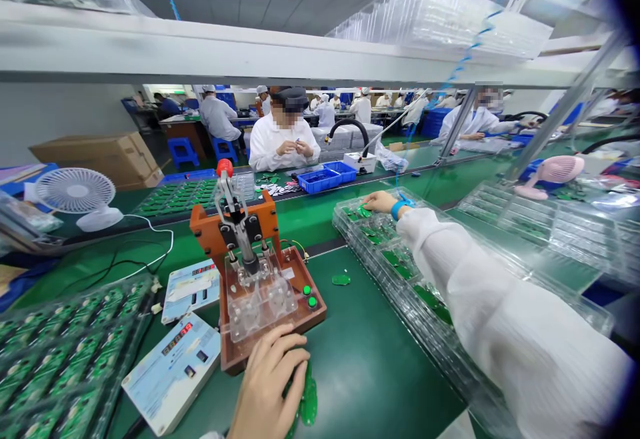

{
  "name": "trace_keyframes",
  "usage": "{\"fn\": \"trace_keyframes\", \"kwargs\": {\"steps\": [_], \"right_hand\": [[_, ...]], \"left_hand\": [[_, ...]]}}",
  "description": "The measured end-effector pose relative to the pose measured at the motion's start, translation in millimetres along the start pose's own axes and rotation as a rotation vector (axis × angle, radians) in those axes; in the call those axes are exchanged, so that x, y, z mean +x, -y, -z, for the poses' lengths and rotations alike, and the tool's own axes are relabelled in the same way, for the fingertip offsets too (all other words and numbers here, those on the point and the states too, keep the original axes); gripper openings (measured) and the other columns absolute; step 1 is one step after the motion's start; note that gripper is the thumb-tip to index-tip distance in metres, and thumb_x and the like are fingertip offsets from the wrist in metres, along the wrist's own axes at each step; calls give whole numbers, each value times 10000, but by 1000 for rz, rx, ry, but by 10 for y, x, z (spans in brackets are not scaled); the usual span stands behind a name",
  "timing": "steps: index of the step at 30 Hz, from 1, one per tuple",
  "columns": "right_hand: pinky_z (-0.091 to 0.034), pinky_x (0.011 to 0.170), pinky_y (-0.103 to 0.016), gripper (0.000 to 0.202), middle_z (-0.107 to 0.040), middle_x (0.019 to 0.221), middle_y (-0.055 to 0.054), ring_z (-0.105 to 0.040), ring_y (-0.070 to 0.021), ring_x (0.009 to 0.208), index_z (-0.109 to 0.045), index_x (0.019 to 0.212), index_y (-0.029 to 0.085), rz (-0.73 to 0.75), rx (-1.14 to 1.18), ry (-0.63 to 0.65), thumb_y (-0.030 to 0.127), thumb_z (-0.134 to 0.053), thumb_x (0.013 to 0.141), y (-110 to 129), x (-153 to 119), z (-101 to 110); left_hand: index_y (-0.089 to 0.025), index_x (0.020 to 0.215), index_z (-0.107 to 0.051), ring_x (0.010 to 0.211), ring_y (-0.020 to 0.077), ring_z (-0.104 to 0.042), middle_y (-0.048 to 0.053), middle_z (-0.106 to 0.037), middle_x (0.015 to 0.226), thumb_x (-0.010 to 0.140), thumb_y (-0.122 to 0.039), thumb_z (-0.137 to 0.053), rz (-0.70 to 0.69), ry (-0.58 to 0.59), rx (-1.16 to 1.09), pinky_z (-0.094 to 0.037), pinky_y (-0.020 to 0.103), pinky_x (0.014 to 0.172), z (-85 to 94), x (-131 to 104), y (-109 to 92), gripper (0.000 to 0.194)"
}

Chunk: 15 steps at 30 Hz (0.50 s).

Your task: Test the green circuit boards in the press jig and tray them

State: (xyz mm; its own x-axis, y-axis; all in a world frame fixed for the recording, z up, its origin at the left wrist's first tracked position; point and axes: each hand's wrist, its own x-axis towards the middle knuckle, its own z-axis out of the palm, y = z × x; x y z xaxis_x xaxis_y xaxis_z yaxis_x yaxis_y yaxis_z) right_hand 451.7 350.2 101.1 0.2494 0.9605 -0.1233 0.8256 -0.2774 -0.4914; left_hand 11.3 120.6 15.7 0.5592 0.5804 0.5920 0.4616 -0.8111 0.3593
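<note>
At the bottom centre my left hand (273, 382) lies over green circuit boards (309, 396) on the mat, in front of the orange and brown test fixture (295, 272); its fingers are curved around the boards' left side. My right hand (379, 202), with a blue band at the wrist, reaches to the far end of the clear tray (373, 256) on the right. Its fingers are pinched on a green board (363, 212) there. More green boards sit in that tray's compartments. A single green board (341, 280) lies on the mat between fixture and tray.
Two meter boxes (173, 372) stand left of the fixture, beside a tray of circuit boards (65, 359). A white fan (77, 192) is at far left. Across the bench a person (283, 136) works behind blue bins (320, 179). A shelf (250, 59) crosses overhead.
</note>
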Motion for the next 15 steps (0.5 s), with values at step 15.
{"fn": "trace_keyframes", "kwargs": {"steps": [15], "right_hand": [[-574, 946, -446, 285, -655, 1211, -90, -660, -230, 1075, -645, 1202, 149, -9, -86, -289, 360, -658, 1010, 379, -160, 116]], "left_hand": [[-220, 1070, -622, 1179, 251, -596, 69, -693, 1123, 997, -117, -518, -54, 5, -35, -536, 387, 944, 7, 24, -22, 164]]}}
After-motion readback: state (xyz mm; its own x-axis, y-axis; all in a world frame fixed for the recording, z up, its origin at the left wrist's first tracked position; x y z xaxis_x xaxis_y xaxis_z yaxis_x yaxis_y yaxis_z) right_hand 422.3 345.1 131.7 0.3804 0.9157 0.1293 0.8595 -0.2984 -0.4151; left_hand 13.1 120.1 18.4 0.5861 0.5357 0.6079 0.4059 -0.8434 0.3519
